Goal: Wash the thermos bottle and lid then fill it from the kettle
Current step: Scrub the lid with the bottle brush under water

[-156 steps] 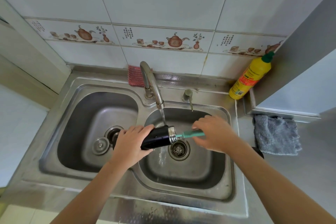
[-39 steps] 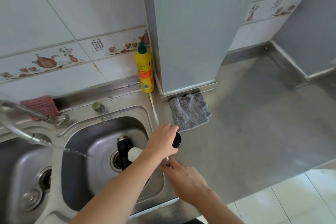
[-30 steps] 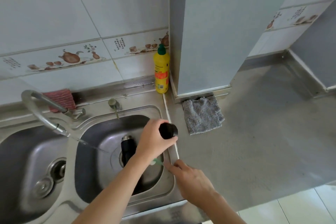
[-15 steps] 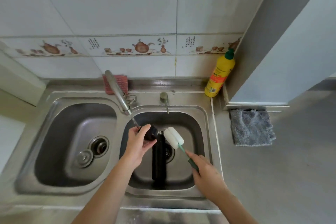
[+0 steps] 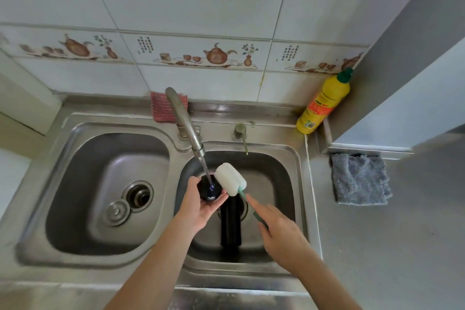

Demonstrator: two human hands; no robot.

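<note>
White wall tiles with a band of painted teapots run across the top of the frame, and below them sits the steel double sink (image 5: 63,184). At the centre my left hand (image 5: 201,205) curls round the black lid (image 5: 210,190), held open side up under the stream from the tap (image 5: 186,121). My right hand (image 5: 279,231), lower right of centre, grips the green handle of the sponge brush (image 5: 230,178), its white head touching the lid's rim. The black bottle (image 5: 231,224) lies in the right basin over the drain, just below the lid. A yellow detergent bottle (image 5: 324,103) stands at upper right, a grey cloth (image 5: 359,178) on the counter at right. I judge I'm on the lid-washing step; next I should work the sponge into the lid's hollow, keeping a firm hold since it's wet and small. No kettle is in view
</note>
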